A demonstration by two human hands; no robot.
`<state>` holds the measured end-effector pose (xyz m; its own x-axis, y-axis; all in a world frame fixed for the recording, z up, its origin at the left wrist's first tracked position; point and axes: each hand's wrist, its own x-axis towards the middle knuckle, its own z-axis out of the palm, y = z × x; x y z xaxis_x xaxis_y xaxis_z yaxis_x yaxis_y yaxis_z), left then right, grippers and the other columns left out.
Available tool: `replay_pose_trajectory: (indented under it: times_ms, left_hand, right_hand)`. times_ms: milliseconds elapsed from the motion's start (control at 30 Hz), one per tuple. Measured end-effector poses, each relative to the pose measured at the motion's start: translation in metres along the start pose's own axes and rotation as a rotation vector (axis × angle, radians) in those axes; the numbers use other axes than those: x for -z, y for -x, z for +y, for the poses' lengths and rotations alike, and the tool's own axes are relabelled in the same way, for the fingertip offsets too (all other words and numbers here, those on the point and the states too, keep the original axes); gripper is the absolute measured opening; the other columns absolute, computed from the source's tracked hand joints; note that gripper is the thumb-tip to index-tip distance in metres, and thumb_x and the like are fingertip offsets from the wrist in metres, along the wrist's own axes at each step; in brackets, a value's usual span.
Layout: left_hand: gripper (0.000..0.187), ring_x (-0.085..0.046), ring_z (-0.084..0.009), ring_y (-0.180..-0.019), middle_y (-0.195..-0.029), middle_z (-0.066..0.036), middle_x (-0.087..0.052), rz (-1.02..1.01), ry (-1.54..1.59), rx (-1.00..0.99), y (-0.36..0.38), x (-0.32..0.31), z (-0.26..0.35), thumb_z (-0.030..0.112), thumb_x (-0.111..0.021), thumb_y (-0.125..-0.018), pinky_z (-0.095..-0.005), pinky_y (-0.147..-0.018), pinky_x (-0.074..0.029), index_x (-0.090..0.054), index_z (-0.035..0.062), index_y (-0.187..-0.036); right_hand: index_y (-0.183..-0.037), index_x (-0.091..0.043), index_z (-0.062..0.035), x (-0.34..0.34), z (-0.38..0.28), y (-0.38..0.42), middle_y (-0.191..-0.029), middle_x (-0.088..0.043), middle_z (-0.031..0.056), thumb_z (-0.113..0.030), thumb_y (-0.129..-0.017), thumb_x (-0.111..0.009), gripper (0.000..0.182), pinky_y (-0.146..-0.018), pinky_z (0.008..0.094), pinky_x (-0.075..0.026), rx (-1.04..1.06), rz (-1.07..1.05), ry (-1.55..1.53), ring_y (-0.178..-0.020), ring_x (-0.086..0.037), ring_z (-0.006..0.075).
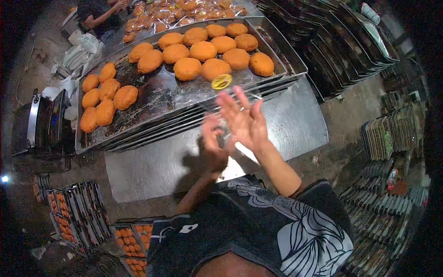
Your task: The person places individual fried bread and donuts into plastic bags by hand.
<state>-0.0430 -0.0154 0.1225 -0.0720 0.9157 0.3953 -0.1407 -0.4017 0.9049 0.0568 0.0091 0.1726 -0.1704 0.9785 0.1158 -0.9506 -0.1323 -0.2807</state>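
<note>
Above the front edge of a metal tray (pixel 157 99), both of my hands are raised close together. A clear plastic bag with a yellow oval label (pixel 222 81) is at the fingertips of my right hand (pixel 244 117), whose fingers are spread, palm showing. My left hand (pixel 214 136) has bent fingers and is blurred beside it; what it holds, if anything, I cannot make out. Several round orange-brown buns (pixel 188 69) lie on the tray, in a larger group behind my hands and a smaller one at the left.
Wrapped buns (pixel 184 11) are piled beyond the tray. A metal table (pixel 152 171) lies under the stacked trays. Dark trays (pixel 341 46) stand at the upper right, racks with buns (pixel 69 217) at the lower left. Another person's arm (pixel 99 18) shows at the upper left.
</note>
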Motion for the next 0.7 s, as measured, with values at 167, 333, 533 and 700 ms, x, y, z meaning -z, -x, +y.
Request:
replay_pose_trajectory:
  times_ms: [167, 333, 533, 700]
  left_hand:
    - [0.022, -0.055, -0.0221, -0.081, -0.087, -0.011, -0.055, 0.111, 0.881, 0.686, -0.049, 0.084, -0.005, 0.021, -0.047, -0.086, -0.037, -0.079, -0.046, -0.05, 0.0018, -0.096]
    - [0.03, -0.049, -0.0228, -0.094, -0.093, -0.01, -0.05, 0.46, 0.882, 0.32, -0.077, 0.108, 0.015, 0.028, -0.048, -0.085, -0.0446, -0.086, -0.042, -0.044, 0.0025, -0.101]
    - [0.034, -0.044, -0.035, -0.106, -0.104, -0.015, -0.051, 0.566, 0.976, 0.114, -0.084, 0.129, 0.033, 0.024, -0.046, -0.079, -0.0547, -0.091, -0.033, -0.044, 0.0015, -0.104]
    - [0.043, -0.047, -0.0292, -0.105, -0.116, -0.015, -0.046, 0.379, 0.781, 0.118, -0.079, 0.061, 0.029, 0.021, -0.04, -0.082, -0.041, -0.094, -0.033, -0.034, 0.0081, -0.122]
  right_hand:
    - [-0.094, -0.055, 0.0001, 0.008, 0.036, -0.023, -0.089, -0.06, 0.012, -0.016, -0.077, -0.051, 0.024, -0.072, 0.0364, -0.045, -0.379, -0.037, 1.276, -0.084, -0.057, 0.0239]
    - [-0.091, -0.059, -0.0012, 0.101, 0.015, -0.201, -0.086, -0.059, 0.0206, -0.035, -0.072, -0.06, 0.039, -0.073, 0.0391, -0.046, -0.015, 0.548, 2.805, -0.084, -0.057, 0.0323]
    - [-0.103, -0.055, -0.0038, 0.028, 0.003, -0.103, -0.094, -0.057, 0.018, -0.033, -0.063, -0.067, 0.051, -0.078, 0.0424, -0.042, 0.803, -0.073, 2.204, -0.085, -0.053, 0.0353]
    - [-0.118, -0.044, -0.0027, -0.043, 0.042, -0.04, -0.104, -0.054, 0.0109, -0.012, -0.049, -0.071, 0.074, -0.079, 0.0358, -0.039, 0.905, -0.337, 2.059, -0.092, -0.049, 0.0274]
